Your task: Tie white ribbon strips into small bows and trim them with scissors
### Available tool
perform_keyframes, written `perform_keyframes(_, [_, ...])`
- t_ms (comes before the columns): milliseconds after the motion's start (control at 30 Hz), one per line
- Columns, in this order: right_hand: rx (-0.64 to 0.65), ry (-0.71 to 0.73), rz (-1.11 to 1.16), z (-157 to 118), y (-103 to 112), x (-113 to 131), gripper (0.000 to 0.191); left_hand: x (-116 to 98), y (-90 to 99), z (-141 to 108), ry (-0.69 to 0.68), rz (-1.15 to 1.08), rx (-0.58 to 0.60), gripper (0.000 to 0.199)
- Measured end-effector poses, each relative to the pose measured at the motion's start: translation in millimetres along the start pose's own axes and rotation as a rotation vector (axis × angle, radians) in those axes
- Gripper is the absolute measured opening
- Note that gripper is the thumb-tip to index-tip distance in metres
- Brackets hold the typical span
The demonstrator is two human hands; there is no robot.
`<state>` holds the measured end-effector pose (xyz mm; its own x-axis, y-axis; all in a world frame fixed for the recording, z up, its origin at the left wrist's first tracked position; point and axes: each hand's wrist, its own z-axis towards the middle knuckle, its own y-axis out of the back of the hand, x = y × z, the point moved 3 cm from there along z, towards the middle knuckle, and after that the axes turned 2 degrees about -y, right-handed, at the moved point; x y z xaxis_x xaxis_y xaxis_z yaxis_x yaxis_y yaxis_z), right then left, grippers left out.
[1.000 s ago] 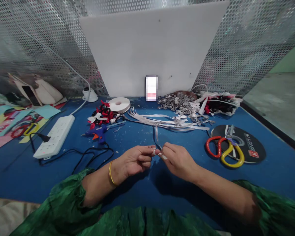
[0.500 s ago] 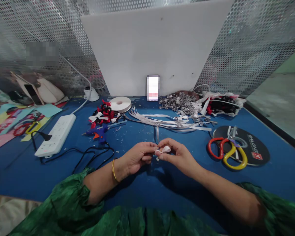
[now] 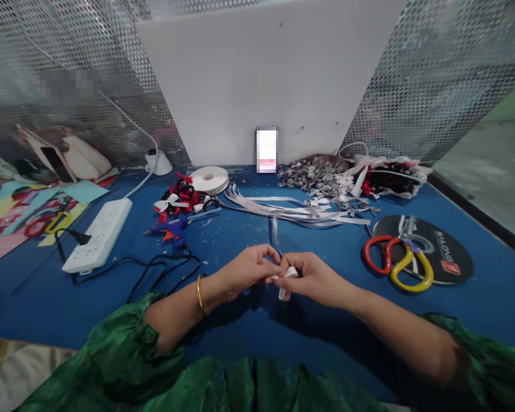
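Observation:
Low over the blue table, my two hands meet at a small white ribbon bow (image 3: 290, 272). My right hand (image 3: 313, 277) pinches the bow between thumb and fingers, and a short tail hangs below. My left hand (image 3: 255, 268) is closed in a pinch at the bow's left side; its fingertips partly hide the ribbon. Just behind the hands lies a loose grey-white ribbon strip (image 3: 275, 229). Farther back, a bundle of cut ribbon strips (image 3: 274, 210) stretches across the table.
At left are a blue glue gun (image 3: 174, 229), a white power strip (image 3: 98, 236) and red-and-black bows (image 3: 184, 197). A ribbon roll (image 3: 208, 179) and a phone (image 3: 267, 150) stand behind. Right are grey bows (image 3: 317, 176) and scissors (image 3: 412, 269) on a black disc (image 3: 455, 257).
The bow has turned in my fingers and sits slightly lower, its tail now hanging down. My left fingers have shifted right over its left side.

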<state>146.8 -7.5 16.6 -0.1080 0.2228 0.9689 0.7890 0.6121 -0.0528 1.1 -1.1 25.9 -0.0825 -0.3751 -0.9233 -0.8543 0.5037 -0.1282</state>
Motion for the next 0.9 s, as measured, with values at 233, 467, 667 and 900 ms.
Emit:
perform_keyframes(233, [0.062,-0.007,-0.08,-3,-7,-4,0.013,-4,-0.5,-3,0.024,0.102,0.088,0.02])
perform_keyframes(467, [0.111,-0.024,-0.102,-3,-12,-8,0.009,-4,0.4,-5,0.062,0.21,0.151,0.018])
perform_keyframes(667, [0.112,-0.041,-0.072,-2,-10,-8,0.01,-5,3.3,-2,0.047,0.224,0.172,0.015])
perform_keyframes(900, [-0.189,0.152,-0.179,4,5,-5,0.022,4,13.6,13,-0.023,0.005,-0.082,0.027])
